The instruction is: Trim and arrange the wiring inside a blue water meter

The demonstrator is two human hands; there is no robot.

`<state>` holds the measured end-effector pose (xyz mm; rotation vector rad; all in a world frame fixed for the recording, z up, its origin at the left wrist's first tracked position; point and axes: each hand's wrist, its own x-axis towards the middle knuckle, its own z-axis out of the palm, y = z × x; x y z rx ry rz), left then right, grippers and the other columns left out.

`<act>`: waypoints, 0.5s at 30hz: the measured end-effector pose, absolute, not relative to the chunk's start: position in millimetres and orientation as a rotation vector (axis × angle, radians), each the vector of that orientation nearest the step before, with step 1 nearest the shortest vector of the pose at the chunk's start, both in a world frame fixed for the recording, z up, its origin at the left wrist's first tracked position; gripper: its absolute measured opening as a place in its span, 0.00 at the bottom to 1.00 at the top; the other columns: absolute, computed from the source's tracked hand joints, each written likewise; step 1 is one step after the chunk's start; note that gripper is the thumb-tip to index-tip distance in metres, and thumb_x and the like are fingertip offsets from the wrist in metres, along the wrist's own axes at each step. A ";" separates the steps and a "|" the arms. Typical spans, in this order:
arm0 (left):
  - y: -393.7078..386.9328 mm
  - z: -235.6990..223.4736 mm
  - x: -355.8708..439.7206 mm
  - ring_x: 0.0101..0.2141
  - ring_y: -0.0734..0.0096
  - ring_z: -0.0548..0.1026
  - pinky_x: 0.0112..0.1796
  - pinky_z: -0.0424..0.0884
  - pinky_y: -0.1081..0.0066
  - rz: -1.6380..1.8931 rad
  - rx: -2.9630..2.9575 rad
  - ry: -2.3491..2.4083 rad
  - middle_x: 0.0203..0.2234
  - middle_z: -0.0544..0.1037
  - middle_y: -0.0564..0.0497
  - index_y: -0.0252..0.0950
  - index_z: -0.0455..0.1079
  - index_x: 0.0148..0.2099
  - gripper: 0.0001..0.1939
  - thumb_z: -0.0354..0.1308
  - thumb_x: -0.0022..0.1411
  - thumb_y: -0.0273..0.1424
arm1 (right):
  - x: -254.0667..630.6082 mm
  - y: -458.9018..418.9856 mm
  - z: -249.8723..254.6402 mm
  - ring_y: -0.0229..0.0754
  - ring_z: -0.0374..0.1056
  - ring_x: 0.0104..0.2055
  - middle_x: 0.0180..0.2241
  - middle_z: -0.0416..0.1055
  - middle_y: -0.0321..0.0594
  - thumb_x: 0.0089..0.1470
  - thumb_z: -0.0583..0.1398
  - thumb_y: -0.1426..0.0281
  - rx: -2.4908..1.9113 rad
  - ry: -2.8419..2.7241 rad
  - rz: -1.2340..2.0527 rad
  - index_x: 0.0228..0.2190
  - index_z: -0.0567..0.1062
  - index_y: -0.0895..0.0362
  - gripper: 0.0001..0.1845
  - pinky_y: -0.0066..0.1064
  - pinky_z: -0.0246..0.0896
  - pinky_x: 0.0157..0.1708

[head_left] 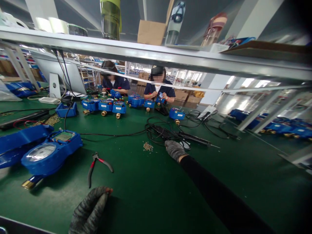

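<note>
Head view, looking down over a wide green work table [151, 191] under a metal shelf rail [156, 53]. Across the table two co-workers are seated behind a row of blue water meters [114, 106].

Nearest on the left, a large blue water meter [50, 152] with a round dial and a brass fitting is lying flat. Just right of it, red-handled pliers [98, 164] are resting with the handles spread. Further back, a black electric screwdriver [185, 137] is stretched across a tangle of black cable [156, 130], and a small heap of screws [148, 147] is scattered just left of it.

The right hand [174, 150], gloved in grey and reaching out on a long dark sleeve, is set at the near side of the screwdriver, at or just short of touching it. Whether the fingers are closed on anything cannot be told from this angle. The screws lie near, slightly to its left.

The left hand [89, 209], also gloved, is curled low at the near edge, with a red fingertip showing. Nothing is seen held in it, though its closure cannot be told. The pliers lie a little beyond it.

As a judgement, the cable could be snagged if the screwdriver is pulled, and the loose screws could be swept away by the sleeve.
</note>
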<state>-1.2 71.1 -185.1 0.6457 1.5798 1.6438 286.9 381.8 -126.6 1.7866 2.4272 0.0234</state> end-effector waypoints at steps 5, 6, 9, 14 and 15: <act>72.6 -180.9 1.4 0.44 0.56 0.81 0.45 0.79 0.69 1.659 0.614 1.565 0.39 0.84 0.47 0.39 0.80 0.41 0.26 0.72 0.43 0.50 | 269.5 364.0 -115.5 0.47 0.68 0.45 0.41 0.69 0.44 0.66 0.62 0.72 1.753 2.517 0.022 0.42 0.73 0.63 0.06 0.44 0.65 0.50; 72.8 -179.2 2.5 0.43 0.55 0.81 0.44 0.79 0.69 1.663 0.610 1.564 0.38 0.84 0.46 0.38 0.80 0.40 0.26 0.72 0.42 0.50 | 260.4 358.1 -113.0 0.47 0.68 0.44 0.39 0.69 0.42 0.66 0.62 0.73 1.715 2.565 -0.001 0.41 0.73 0.63 0.05 0.43 0.66 0.49; 73.0 -174.5 5.3 0.42 0.56 0.81 0.43 0.79 0.70 1.674 0.581 1.563 0.37 0.85 0.46 0.38 0.80 0.40 0.24 0.73 0.42 0.47 | 220.7 339.5 -108.9 0.45 0.68 0.42 0.38 0.70 0.41 0.67 0.61 0.73 1.543 2.745 -0.112 0.41 0.74 0.62 0.04 0.41 0.66 0.48; 74.6 -172.4 6.8 0.42 0.59 0.81 0.44 0.77 0.72 1.713 0.533 1.552 0.37 0.85 0.46 0.39 0.80 0.39 0.24 0.74 0.42 0.47 | 151.9 324.4 -121.1 0.44 0.69 0.41 0.37 0.70 0.39 0.65 0.63 0.75 1.212 2.932 -0.352 0.39 0.75 0.62 0.02 0.39 0.68 0.46; 75.0 -172.9 6.8 0.42 0.58 0.81 0.45 0.77 0.72 1.726 0.530 1.552 0.37 0.85 0.46 0.39 0.81 0.39 0.24 0.74 0.41 0.47 | 143.1 323.9 -125.2 0.44 0.69 0.41 0.37 0.71 0.40 0.64 0.63 0.75 1.167 2.953 -0.388 0.39 0.75 0.62 0.02 0.40 0.68 0.47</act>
